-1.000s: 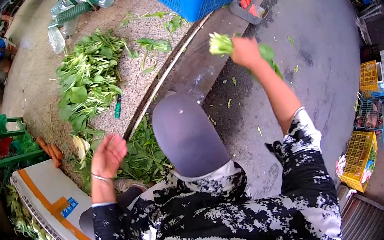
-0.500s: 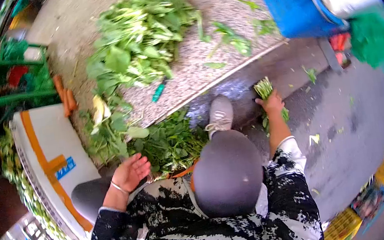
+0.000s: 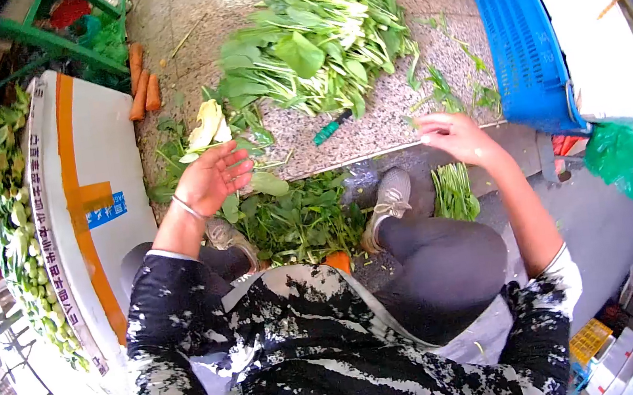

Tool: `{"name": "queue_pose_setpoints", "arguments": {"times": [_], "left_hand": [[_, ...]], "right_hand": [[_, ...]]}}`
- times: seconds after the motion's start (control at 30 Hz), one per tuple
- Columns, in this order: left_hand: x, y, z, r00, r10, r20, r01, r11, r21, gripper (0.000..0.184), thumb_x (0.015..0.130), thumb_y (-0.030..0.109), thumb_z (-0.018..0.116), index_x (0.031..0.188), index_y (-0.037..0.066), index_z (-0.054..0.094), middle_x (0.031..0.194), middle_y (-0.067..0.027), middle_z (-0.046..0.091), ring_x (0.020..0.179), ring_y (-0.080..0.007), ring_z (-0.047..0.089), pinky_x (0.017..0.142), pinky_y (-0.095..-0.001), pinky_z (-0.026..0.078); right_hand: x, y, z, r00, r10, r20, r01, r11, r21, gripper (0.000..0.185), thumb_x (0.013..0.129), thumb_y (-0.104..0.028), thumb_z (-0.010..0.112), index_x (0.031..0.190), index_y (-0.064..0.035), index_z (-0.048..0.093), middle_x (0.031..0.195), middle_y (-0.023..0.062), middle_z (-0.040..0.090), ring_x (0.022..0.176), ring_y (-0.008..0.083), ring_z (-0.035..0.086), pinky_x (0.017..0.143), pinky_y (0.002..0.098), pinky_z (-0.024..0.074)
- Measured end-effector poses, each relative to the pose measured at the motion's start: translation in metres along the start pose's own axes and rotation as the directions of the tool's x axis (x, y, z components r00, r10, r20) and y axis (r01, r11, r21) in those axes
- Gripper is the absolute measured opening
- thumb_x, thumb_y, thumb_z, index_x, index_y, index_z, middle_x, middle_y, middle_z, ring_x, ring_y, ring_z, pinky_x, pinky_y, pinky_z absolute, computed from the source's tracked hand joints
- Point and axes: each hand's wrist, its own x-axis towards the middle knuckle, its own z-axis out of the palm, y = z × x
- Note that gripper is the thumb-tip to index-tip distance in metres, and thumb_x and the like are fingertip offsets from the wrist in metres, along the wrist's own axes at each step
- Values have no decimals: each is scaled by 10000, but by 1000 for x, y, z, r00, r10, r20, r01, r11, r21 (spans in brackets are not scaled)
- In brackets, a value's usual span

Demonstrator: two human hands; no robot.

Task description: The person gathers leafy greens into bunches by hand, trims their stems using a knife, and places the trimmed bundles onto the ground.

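Hovering open and released, my left hand (image 3: 210,181) and right hand (image 3: 456,137) face a heap of leafy greens (image 3: 314,54), broad-leaved with pale stems, on a speckled granite slab (image 3: 387,126). A smaller bunch of greens (image 3: 453,194) sits just beside my right shoe (image 3: 392,194). Chinese characters (image 3: 50,248), apparently ending 公司, edge the white foam box (image 3: 108,121); its blue label (image 3: 106,211) is too small to read. Beside a blue plastic basket (image 3: 524,42) spreads grey pavement (image 3: 596,228).

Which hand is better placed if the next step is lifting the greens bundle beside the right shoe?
Right hand, probably: closer to the greens bundle; the left hand is by the yellowish leaf.
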Motion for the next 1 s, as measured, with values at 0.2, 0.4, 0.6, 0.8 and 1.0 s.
{"name": "queue_pose_setpoints", "arguments": {"times": [0.2,0.4,0.6,0.8,1.0], "left_hand": [[-10,2,-25,998,57,21,-59,992,111,305,801,225,557,1042,56,477,986,-83,519,845,-220,549,691,-327,462],[-19,1,-50,989,121,-87,-113,989,95,257,818,186,525,1030,48,477,972,-89,533,834,-206,559,687,-305,456],[-14,-11,-63,994,97,-53,-90,987,132,280,829,207,527,1045,39,471,986,-96,551,839,-193,559,704,-297,445],[0,-23,-55,997,71,-42,-69,997,27,259,861,174,483,1074,29,458,1038,-111,553,851,-209,572,706,-279,444],[3,-20,-66,977,120,-178,-152,971,-184,144,864,79,428,998,28,443,909,-101,547,850,-243,574,748,-396,485]], "right_hand": [[85,-66,126,930,333,159,-367,880,301,401,814,-207,565,1168,-48,462,991,85,570,859,160,565,647,307,489],[172,-35,218,844,523,-118,-163,461,872,176,790,-196,597,851,-42,539,720,55,578,534,111,535,410,207,447],[131,-76,246,933,327,151,-138,-63,988,92,800,-99,564,831,-17,534,721,69,591,563,95,550,431,171,448],[54,-142,286,994,96,52,-93,499,861,151,770,-96,606,886,-33,532,766,75,608,607,115,578,451,193,442],[125,-63,256,779,310,-545,44,841,540,171,792,-144,568,928,-43,545,699,67,588,591,135,546,522,267,432]]}}
